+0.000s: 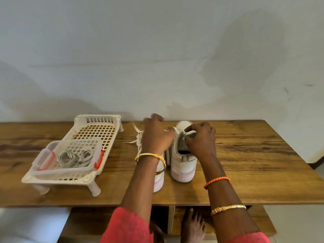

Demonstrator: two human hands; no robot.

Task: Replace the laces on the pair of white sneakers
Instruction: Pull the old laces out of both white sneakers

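1. Where the wooden table (245,155) fills the middle band of the frame, we record two white sneakers at its centre, heels toward the bottom edge, toes toward the wall (157,50).
2. Right sneaker (182,162): stands just right of centre; we note a pink-tinged sole and an open collar. Our right hand (201,139) has its fingers curled and pinching the tongue at the shoe's top.
3. Left sneaker (160,174): just beside the right one, largely hidden behind our left forearm; only its heel and sole show.
4. Left hand (156,135): above the left sneaker's front, fingers bent around a white lace (138,137), whose loose ends trail onto the table left of centre. The fingertips are blurred.
5. White slatted plastic rack (98,130): on short legs, in the left-centre of the frame.
6. Clear container (70,155) with red clips: rests on the near end of the rack, holding a coil of pale laces (73,157).
7. Wrists: gold bangles on both arms, an orange thread on the right.
8. Bare feet show under the table at the bottom centre.
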